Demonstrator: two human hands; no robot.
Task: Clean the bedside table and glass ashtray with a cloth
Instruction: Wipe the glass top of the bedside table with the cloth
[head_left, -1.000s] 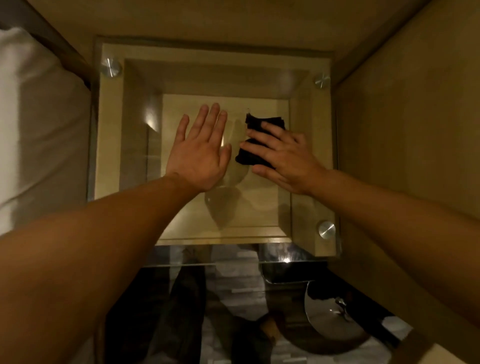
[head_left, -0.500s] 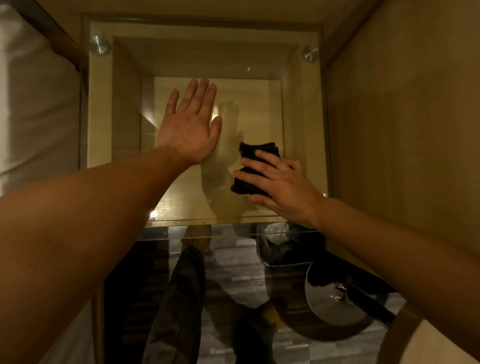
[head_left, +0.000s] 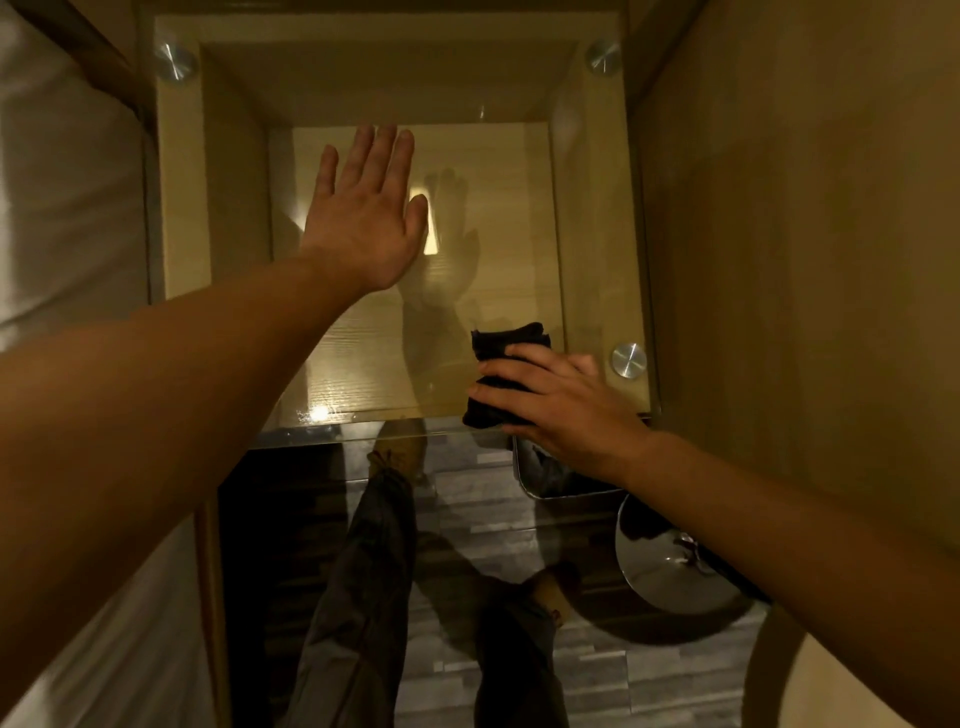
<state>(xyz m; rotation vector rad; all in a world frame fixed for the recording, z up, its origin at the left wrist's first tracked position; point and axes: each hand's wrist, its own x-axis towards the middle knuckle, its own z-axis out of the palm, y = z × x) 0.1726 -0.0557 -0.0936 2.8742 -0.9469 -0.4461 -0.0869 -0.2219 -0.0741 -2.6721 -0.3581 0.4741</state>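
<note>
The bedside table (head_left: 182, 171) has a clear glass top over a pale wooden frame, fixed by round metal studs at the corners. My left hand (head_left: 363, 218) lies flat on the glass near its middle, fingers spread and pointing away from me. My right hand (head_left: 556, 405) presses a folded black cloth (head_left: 506, 348) onto the glass at the near right corner, close to the front edge. No glass ashtray is in view.
A white bed (head_left: 57, 208) borders the table on the left. A wooden wall panel (head_left: 779, 234) rises close on the right. Below the front edge are grey floor planks, my legs and feet, a round chrome base (head_left: 670, 577) and a metal bin (head_left: 561, 478).
My right hand has dragged the cloth from the middle of the glass toward me and to the right, down to the near right corner. My left hand has stayed flat on the glass.
</note>
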